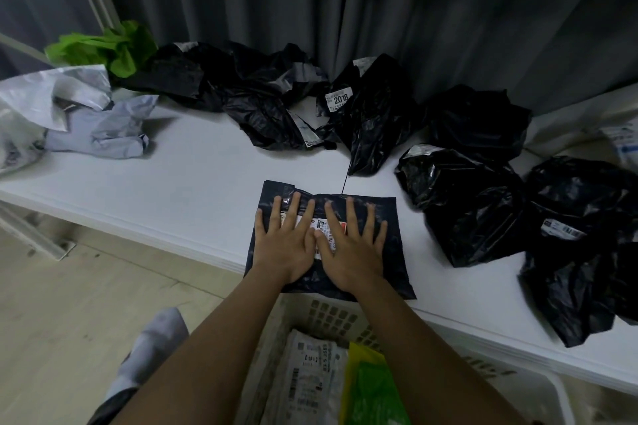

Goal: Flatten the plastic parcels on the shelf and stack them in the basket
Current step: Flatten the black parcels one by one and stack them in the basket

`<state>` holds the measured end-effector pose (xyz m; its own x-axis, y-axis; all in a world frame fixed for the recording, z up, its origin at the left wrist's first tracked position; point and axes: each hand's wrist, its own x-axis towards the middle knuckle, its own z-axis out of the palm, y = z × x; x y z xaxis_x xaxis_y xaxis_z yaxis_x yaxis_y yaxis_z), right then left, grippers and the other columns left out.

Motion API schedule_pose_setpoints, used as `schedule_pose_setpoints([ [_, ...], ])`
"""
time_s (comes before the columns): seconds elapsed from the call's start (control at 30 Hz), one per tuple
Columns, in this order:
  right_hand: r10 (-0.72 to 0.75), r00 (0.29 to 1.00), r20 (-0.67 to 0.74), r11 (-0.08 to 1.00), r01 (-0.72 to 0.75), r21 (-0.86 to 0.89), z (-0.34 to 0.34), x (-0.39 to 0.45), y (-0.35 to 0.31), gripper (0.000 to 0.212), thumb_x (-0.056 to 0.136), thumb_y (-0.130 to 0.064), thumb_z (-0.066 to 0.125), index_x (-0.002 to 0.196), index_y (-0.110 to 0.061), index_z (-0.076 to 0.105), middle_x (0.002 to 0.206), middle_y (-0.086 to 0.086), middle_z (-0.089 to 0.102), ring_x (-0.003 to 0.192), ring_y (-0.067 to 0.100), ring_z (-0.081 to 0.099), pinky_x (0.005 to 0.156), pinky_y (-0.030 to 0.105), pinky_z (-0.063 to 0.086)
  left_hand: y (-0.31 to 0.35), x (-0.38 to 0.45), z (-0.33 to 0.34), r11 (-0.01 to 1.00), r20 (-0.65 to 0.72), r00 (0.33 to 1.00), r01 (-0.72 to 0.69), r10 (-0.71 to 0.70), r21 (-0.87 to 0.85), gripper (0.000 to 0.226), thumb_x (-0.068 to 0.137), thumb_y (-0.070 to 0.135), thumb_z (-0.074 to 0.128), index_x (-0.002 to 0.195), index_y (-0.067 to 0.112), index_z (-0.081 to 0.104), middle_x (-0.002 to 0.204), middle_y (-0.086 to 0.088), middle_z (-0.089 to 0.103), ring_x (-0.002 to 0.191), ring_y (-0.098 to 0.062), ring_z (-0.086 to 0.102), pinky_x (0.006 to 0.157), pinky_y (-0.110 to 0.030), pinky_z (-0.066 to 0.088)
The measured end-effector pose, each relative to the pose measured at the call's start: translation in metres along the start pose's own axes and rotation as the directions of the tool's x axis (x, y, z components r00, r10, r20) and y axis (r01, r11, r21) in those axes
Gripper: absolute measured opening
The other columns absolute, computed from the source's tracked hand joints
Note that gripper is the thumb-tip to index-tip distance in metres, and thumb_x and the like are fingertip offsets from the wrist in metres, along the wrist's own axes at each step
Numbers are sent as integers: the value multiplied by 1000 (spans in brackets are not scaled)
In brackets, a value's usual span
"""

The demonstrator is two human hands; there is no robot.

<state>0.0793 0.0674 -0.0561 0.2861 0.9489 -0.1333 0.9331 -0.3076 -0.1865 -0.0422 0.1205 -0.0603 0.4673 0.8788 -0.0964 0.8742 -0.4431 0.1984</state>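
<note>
A flat black plastic parcel [386,217] with a white label lies at the front edge of the white shelf [165,190], its near edge hanging over. My left hand [286,241] and my right hand [352,245] press on it side by side, fingers straight and spread. Below it stands a pale basket [331,314] holding a flattened grey parcel [307,379] and a yellow-green parcel [373,393]. Several crumpled black parcels [476,203] lie to the right and along the back [255,97].
Crumpled white and lilac parcels [103,128] and a green bag [114,48] sit at the shelf's left end. A grey curtain [379,3] hangs behind. My foot in a white sock [148,352] stands on the wooden floor to the left of the basket.
</note>
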Motion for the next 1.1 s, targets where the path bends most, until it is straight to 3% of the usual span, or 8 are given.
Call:
schedule_pose_setpoints([
  [0.13,11,1000,19,1000,-10,-16,0,0,-1,60,94,-63,4,146,-45,-18,157,-4,-27,139,31,-33,111,57,-21,0,0,4,1000,-28,1000,-1,2,21,72,78,51,-20,148,33,-20,156,2,-27,143,-27,-25,116,-53,-10],
  [0.23,12,1000,5,1000,-11,-27,0,-1,-1,59,94,-64,4,146,-46,-19,156,-4,-29,137,33,-36,108,58,-24,0,0,6,1000,-39,999,-3,5,30,77,73,51,-24,147,33,-21,155,1,-29,143,-28,-26,116,-54,-9],
  [0.4,25,1000,-6,999,-25,-38,-3,1,-2,60,94,-64,5,146,-47,-18,154,-2,-33,137,38,-36,107,63,-21,2,3,1,1000,-12,1000,13,-13,25,56,97,46,2,148,34,-18,157,1,-25,144,-30,-23,115,-55,-9],
  [0.53,39,997,69,999,-37,-35,-2,1,-2,61,94,-64,7,145,-46,-21,154,-1,-34,137,38,-35,107,66,-16,1,12,-10,998,44,999,-5,2,57,61,99,44,18,149,36,-16,157,3,-25,143,-32,-24,114,-56,-11],
  [0.7,-38,999,-29,996,36,-85,-7,5,8,60,97,-59,13,147,-44,-15,156,-2,-30,138,35,-34,109,61,-19,-3,19,-9,986,17,994,-114,112,118,61,100,45,19,150,32,-12,158,2,-21,144,-25,-22,116,-52,-9],
  [0.87,-30,999,-27,998,28,-64,0,8,14,61,94,-66,10,145,-48,-18,155,-5,-30,138,35,-34,108,62,-20,-6,18,0,994,-5,996,-85,85,66,69,84,51,-7,149,32,-15,158,2,-21,145,-24,-20,117,-48,-10],
  [0.97,-16,1000,-9,999,16,-40,-1,7,14,62,93,-66,12,144,-49,-19,154,-5,-32,138,35,-35,107,64,-19,-4,17,2,999,-7,999,-37,37,26,57,99,48,6,149,33,-15,158,3,-21,145,-25,-19,117,-50,-9],
  [1.1,-8,1000,2,999,8,-33,-2,7,13,62,92,-68,10,143,-50,-20,154,-5,-33,137,36,-37,107,65,-18,-1,17,0,1000,-10,1000,-14,14,15,57,100,48,10,148,35,-17,157,2,-23,145,-27,-19,117,-51,-9],
])
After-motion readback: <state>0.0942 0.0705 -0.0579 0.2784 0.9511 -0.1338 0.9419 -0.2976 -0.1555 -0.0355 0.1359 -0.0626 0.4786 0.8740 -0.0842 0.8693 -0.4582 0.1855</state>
